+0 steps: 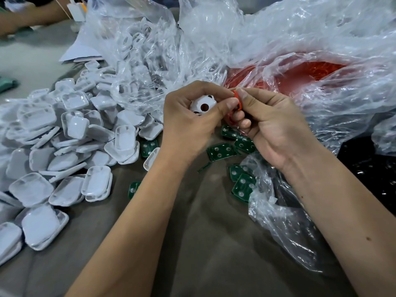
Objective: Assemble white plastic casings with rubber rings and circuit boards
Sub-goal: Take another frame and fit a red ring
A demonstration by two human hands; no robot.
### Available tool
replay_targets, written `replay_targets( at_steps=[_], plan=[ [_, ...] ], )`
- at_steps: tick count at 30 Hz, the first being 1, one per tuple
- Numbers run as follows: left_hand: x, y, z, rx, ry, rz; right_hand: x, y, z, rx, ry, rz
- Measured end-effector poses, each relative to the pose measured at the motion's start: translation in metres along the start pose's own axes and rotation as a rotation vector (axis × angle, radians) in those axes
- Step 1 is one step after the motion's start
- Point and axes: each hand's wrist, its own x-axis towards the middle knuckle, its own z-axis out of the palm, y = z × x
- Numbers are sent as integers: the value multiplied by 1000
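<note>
Centrally, both hands meet above the grey-brown cloth-covered table (214, 243). The left hand (188, 121) curls its fingers round a small white plastic casing with round holes (202, 106), which sits inside the curl, its holed face turned up between the thumb and the bent fingers. The right hand (272, 125) pinches a thin red rubber ring (237, 99) between thumb and forefinger; the ring lies just at the tip of the left thumb, touching it, and beside the casing's right edge. The right hand's lower fingers are folded in toward the palm, and more red rubber shows under them, though how many rings cannot be told.

Below the knuckles of both hands lie loose green rectangular circuit boards with silver pads (221, 151), scattered on the cloth. Left of the left hand's fingers spreads a heap of white rounded plastic shells (75, 133). Beyond the fingertips rises a crumpled clear plastic bag (214, 39); behind the right hand's fingers it holds a mass of red rubber rings (300, 78). Another person's arm (25, 16) shows far beyond the left hand.
</note>
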Motion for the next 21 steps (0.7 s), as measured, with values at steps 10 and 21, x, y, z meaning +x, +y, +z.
replay_targets(
  at_steps=[10,21],
  plan=[
    [5,-5,-5,339,53,182,7,4,2,-108,74,-42],
    [7,-9,-5,370,61,211,7,3,5,-119,86,-69]
  ],
)
